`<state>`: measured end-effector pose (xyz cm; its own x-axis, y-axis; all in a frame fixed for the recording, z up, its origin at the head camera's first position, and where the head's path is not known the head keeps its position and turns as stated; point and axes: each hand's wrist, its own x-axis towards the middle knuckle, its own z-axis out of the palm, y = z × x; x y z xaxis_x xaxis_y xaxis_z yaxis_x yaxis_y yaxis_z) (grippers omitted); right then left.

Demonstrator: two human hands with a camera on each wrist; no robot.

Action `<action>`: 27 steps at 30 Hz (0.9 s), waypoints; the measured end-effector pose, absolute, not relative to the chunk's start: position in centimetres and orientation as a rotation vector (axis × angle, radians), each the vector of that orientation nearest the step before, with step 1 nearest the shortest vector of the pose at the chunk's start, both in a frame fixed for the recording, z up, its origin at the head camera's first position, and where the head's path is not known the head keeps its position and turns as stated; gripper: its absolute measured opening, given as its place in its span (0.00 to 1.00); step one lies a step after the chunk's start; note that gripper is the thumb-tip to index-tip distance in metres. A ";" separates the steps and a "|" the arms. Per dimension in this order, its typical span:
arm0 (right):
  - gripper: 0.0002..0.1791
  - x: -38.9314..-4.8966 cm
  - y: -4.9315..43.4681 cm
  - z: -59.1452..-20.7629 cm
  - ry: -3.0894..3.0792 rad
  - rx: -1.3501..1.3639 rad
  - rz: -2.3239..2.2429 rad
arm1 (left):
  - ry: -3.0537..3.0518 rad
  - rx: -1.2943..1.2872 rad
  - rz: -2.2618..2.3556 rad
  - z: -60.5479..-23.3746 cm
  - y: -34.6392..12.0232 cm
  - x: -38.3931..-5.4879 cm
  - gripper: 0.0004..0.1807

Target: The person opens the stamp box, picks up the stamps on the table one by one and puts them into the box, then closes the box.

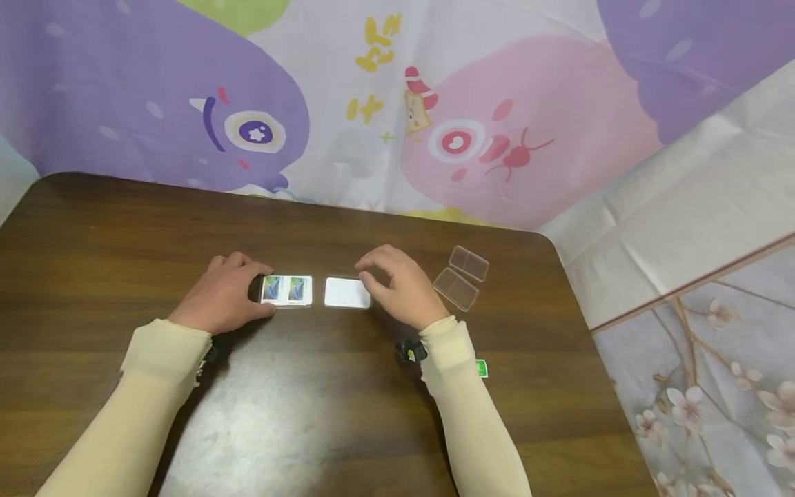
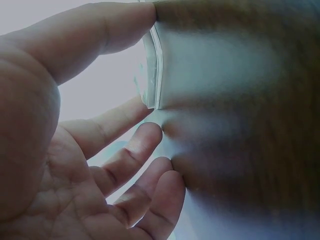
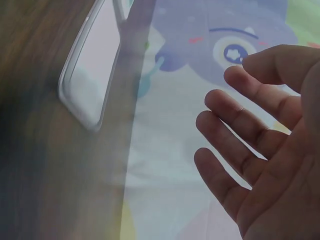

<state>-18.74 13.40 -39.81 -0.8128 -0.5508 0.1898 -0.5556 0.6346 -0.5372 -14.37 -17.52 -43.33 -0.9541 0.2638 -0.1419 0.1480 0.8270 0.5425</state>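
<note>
My left hand (image 1: 223, 293) holds a flat clear plastic case (image 1: 286, 290) by its left end, with thumb and index finger at opposite sides. Two small matching pictures in green and blue show on its white insert. The left wrist view gives the case's edge (image 2: 156, 65) between thumb and index finger, while the other fingertips rest on the table. Just to the right lies a second clear case (image 1: 346, 293) with a plain white insert. Over its right end hovers my right hand (image 1: 400, 286), fingers loosely bent and holding nothing. In the right wrist view those fingers (image 3: 225, 137) are apart from the case.
Two more clear plastic case pieces (image 1: 468, 264) (image 1: 457, 290) lie side by side beyond my right hand. A small green card (image 1: 482, 368) peeks out beside the right sleeve. The brown wooden table (image 1: 298, 414) meets a cartoon-printed cloth (image 1: 360, 166) at the back.
</note>
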 end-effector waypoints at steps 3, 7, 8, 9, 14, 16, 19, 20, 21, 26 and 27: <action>0.09 -18.6 13.7 -39.9 -2.824 0.958 0.924 | 2.803 0.318 0.803 -43.3 -17.6 -14.3 0.38; 0.10 -18.3 14.1 -39.9 -2.838 0.967 0.888 | 2.805 0.319 0.797 -43.2 -17.5 -14.3 0.38; 0.10 -18.3 14.2 -39.9 -2.843 0.966 0.878 | 2.804 0.320 0.796 -43.2 -17.5 -14.3 0.38; 0.10 -18.2 14.3 -40.0 -2.844 0.965 0.873 | 2.802 0.317 0.795 -43.2 -17.5 -14.3 0.38; 0.09 -18.3 14.6 -40.0 -2.833 0.940 0.876 | 2.793 0.310 0.799 -43.3 -17.5 -14.4 0.38; 0.09 -18.4 14.6 -40.0 -2.839 0.943 0.870 | 2.790 0.309 0.804 -43.3 -17.5 -14.4 0.38; 0.10 -18.4 14.4 -40.1 -2.856 0.952 0.852 | 2.789 0.307 0.806 -43.3 -17.6 -14.4 0.38; 0.10 -18.4 14.3 -40.1 -2.863 0.950 0.850 | 2.789 0.308 0.804 -43.3 -17.6 -14.4 0.39; 0.10 -18.4 14.2 -40.1 -2.871 0.945 0.851 | 2.790 0.308 0.800 -43.2 -17.6 -14.4 0.39; 0.12 -18.2 14.1 -40.3 -2.908 0.915 0.864 | 2.793 0.317 0.780 -43.2 -17.6 -14.4 0.40; 0.12 -18.1 14.1 -40.3 -2.914 0.911 0.865 | 2.793 0.319 0.777 -43.2 -17.6 -14.4 0.40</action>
<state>-18.12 14.08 -40.31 -0.8347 -0.5358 0.1272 -0.5184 0.6867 -0.5097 -14.42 -17.61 -43.15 -0.9513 0.2659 -0.1558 0.1473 0.8362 0.5282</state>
